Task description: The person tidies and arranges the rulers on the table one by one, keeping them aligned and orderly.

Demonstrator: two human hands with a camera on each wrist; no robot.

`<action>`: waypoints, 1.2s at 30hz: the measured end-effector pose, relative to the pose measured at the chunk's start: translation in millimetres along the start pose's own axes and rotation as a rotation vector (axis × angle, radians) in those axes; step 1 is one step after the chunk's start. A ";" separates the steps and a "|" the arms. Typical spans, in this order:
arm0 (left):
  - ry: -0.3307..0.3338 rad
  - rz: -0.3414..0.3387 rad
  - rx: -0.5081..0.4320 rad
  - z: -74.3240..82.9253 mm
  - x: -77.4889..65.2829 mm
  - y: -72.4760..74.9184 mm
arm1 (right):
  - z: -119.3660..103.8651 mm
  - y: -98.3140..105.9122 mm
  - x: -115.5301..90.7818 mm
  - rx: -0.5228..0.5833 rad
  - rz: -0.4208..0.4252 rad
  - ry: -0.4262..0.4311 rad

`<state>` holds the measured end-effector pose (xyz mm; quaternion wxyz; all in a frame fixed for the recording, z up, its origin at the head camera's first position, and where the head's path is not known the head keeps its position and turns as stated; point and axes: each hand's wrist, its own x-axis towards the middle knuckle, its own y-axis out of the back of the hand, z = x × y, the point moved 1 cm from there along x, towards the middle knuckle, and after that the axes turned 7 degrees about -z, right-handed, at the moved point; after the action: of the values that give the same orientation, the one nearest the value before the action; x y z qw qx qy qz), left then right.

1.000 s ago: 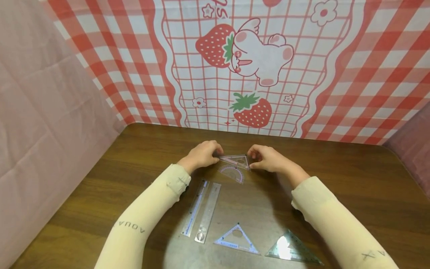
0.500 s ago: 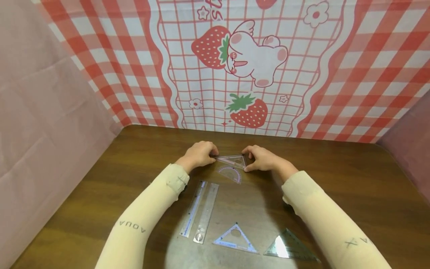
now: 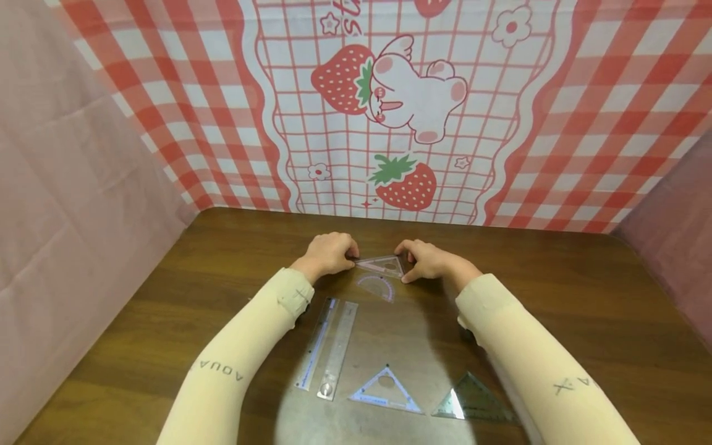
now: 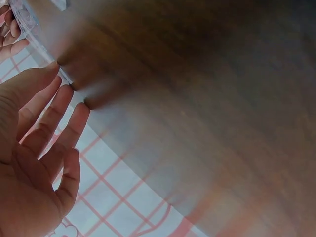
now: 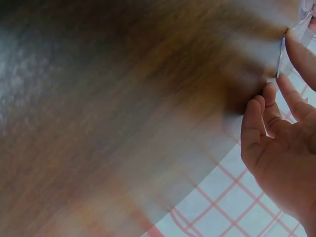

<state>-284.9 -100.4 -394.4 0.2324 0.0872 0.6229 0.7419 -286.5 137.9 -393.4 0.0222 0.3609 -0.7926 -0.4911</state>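
Observation:
At the far middle of the table, a clear set square with a pinkish strip lies between both hands. My left hand pinches its narrow left tip; in the left wrist view the thumb and fingertips are right at that edge, the other fingers touching the table. On the other side, my right hand spans the short edge, thumb on the near corner and index finger on the far corner, as the right wrist view also shows. Just in front lies a clear protractor with purple markings.
Closer in, a clear ruler with a blue strip and a silver ruler lie side by side. Nearer the front edge are a blue-marked set square and a green one. A checked cloth hangs behind the table.
The right hand has come slightly left, its thumb and index finger now at the set square's corners. The left hand keeps its place at the tip. The head view has shifted a little.

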 end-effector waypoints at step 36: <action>-0.018 -0.049 -0.167 -4.2 3.7 -0.2 | 4.5 -3.5 7.3 0.185 0.085 0.138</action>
<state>-289.9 -102.4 -396.0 0.2623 0.0590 0.5589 0.7845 -291.7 136.1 -400.8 0.0642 0.3605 -0.8456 -0.3883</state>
